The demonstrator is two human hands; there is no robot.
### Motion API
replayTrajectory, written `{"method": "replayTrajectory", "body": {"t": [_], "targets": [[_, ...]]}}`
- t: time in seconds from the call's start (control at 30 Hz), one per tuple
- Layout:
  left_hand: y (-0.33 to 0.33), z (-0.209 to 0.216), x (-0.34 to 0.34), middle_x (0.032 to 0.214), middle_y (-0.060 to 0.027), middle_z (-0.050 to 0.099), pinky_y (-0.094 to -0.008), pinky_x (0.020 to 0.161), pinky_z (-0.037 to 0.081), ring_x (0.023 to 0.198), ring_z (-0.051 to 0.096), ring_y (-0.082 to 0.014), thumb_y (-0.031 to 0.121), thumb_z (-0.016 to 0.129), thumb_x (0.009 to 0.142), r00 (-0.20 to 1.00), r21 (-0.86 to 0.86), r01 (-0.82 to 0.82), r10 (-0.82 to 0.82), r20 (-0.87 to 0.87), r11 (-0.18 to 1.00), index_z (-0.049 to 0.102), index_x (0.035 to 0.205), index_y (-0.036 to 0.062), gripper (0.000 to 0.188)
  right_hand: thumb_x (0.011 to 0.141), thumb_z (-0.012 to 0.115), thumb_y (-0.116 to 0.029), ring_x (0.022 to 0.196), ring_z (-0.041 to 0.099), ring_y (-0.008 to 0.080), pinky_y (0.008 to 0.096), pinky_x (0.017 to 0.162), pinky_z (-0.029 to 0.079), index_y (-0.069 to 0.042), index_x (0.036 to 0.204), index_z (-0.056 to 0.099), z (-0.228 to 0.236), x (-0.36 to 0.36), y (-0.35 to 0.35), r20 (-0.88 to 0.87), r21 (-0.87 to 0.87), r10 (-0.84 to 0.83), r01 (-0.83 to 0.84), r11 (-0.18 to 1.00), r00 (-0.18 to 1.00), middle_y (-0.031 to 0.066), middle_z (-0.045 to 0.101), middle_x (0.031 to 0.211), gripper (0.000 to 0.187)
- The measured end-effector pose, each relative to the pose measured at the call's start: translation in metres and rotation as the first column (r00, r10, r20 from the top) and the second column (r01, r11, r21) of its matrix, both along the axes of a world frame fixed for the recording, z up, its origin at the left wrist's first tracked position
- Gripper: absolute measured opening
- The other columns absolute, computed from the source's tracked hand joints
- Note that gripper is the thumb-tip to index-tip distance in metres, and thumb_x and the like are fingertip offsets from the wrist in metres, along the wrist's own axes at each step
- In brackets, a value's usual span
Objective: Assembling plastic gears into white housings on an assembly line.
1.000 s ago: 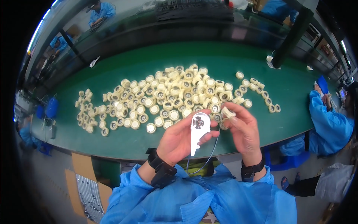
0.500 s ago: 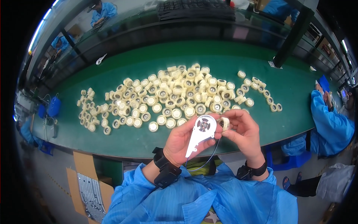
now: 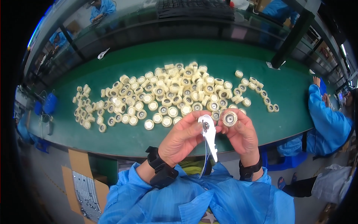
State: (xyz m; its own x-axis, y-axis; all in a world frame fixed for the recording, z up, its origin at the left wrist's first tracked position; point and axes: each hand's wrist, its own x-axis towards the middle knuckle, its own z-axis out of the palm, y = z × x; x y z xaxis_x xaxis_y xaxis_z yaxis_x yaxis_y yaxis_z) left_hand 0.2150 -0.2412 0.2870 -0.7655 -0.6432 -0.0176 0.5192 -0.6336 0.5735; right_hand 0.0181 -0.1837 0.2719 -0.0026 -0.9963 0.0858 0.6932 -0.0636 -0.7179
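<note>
My left hand (image 3: pixel 179 141) grips a white teardrop-shaped plastic housing (image 3: pixel 210 137) by its round end, where a dark motor coil shows. The housing is tilted, its narrow tail pointing toward me. A dark wire (image 3: pixel 205 161) hangs down from it. In my right hand (image 3: pixel 243 136), a cream toothed fan wheel (image 3: pixel 229 118) is pinched between fingers and thumb, its metal-ringed open side turned upward. The wheel and the housing are close together but apart. Just beyond my hands lies a loose pile of similar cream fan wheels (image 3: pixel 172 111), some face up, some on edge.
A green worktable (image 3: pixel 126 143) spreads in front of me. Another white housing (image 3: pixel 103 53) lies at its far left. A dark post (image 3: pixel 292 39) rises at the back right. Co-workers in blue sit beyond and at the right (image 3: pixel 328 121). An open carton (image 3: pixel 84 184) stands lower left.
My left hand has turned the housing so its tail swings from lower left to lower right. My right hand has tipped the fan wheel from edge-on to open side up.
</note>
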Motion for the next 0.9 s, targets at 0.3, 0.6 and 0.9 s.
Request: {"method": "replayTrajectory", "body": {"t": [0.3,0.6,0.9], "targets": [[0.001,-0.01,0.0,0.115,-0.0077,0.057,-0.0333,0.097,0.043,0.108,0.056,-0.0167,0.015,0.061,0.091,0.999,0.056,0.025,-0.027,0.044,0.998,0.049,0.121,0.0033,0.034,0.072,0.076,-0.006,0.085,0.059,0.0154,0.026,0.073,0.047,0.001,0.106,0.064,0.025,0.004,0.003,-0.731,-0.386,-0.346,0.062,0.92,0.589,0.0083,0.064,0.1,0.036],[0.003,-0.008,-0.003,0.118,-0.0158,0.057,-0.037,0.096,0.047,0.114,0.057,-0.0277,0.015,0.064,0.088,0.995,-0.044,-0.008,0.012,0.095,0.999,0.048,0.117,-0.0001,0.037,0.069,0.079,-0.009,0.084,0.06,0.0156,0.0268,0.07,0.049,-0.003,0.101,0.067,0.032,0.011,0.003,-0.817,-0.4,-0.379,0.047,0.915,0.435,0.007,0.064,0.094,0.034],[0.001,-0.008,0.004,0.108,-0.0113,0.062,-0.0328,0.091,0.049,0.102,0.061,-0.0193,0.01,0.066,0.085,0.983,-0.188,0.038,-0.003,0.184,0.981,0.05,0.119,0.0009,0.038,0.064,0.081,-0.009,0.077,0.061,0.0232,0.0287,0.068,0.049,0.0,0.093,0.066,0.049,0.013,0.006,-0.828,-0.555,-0.536,-0.109,0.825,0.166,0.0094,0.063,0.086,0.034]]}}
